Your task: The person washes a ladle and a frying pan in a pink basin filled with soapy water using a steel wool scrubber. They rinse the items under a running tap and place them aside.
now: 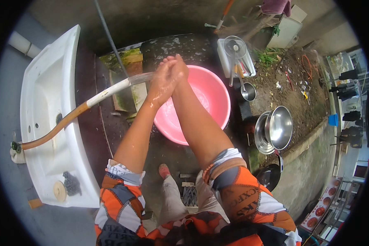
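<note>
Over the far left part of a pink plastic basin (pixel 222 100), my left hand (pixel 160 84) and my right hand (pixel 178 70) are clasped together, wet, with their fingers closed round each other. No object shows between them. Water streams from the pale end of a hose (pixel 110 91) and reaches my left hand. The hose runs from a tap at the left, its nearer length orange-brown. Some water is visible in the basin, which stands on the dark wet ground below my hands.
A white sink (pixel 49 102) is at left, with a dark scourer (pixel 71 184) on its edge. On the right are a white tray (pixel 223 61) with utensils, a small metal pot (pixel 248 92), shiny metal bowls (pixel 279 128) and a black pan (pixel 269 177). Bare soil lies beyond.
</note>
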Available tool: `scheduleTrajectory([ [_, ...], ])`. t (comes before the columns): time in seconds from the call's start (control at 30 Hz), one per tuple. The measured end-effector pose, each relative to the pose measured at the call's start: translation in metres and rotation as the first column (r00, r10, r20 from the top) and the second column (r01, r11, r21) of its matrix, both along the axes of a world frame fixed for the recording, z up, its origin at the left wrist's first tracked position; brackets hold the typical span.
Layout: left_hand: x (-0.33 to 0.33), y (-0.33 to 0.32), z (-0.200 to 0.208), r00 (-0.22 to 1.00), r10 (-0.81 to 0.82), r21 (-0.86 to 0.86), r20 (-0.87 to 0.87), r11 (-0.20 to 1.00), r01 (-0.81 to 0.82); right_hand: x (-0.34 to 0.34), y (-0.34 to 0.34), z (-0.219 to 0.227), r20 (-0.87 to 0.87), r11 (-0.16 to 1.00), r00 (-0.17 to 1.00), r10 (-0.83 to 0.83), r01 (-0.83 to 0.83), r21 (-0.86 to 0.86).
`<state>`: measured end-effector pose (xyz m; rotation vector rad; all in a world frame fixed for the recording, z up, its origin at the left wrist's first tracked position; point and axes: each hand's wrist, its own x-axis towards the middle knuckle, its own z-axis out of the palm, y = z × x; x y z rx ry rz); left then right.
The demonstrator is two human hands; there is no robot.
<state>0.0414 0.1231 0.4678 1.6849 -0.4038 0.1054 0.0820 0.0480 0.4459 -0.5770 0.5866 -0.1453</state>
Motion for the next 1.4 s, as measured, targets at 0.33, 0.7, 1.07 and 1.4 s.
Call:
scheduleTrajectory([
  [0.33, -0.017, 0.008, 0.019, 0.932, -0.077, -0.033, -0.354, 0.997, 0.07, 0.014, 0.004, 0.017, 0.007, 0.997, 0.998, -0.061, 0.062, -0.053],
  [0.7, 0.042, -0.019, -0.03, 0.937, 0.196, 0.158, -0.29, 0.975, -0.155, -0.041, 0.011, 0.026, 0.13, 0.967, 0.958, 0.255, -0.252, -0.039],
  [1.07, 0.032, -0.049, 0.0, 0.782, -0.152, -0.445, -0.605, 0.878, -0.174, -0.043, -0.008, -0.018, 0.586, 0.746, 0.774, 0.238, -0.533, 0.401],
  [1.4, 0.009, -0.034, -0.014, 0.974, 0.142, 0.364, -0.176, 0.929, -0.07, -0.048, -0.026, 0.005, 0.228, 0.929, 0.926, 0.3, -0.338, 0.149],
])
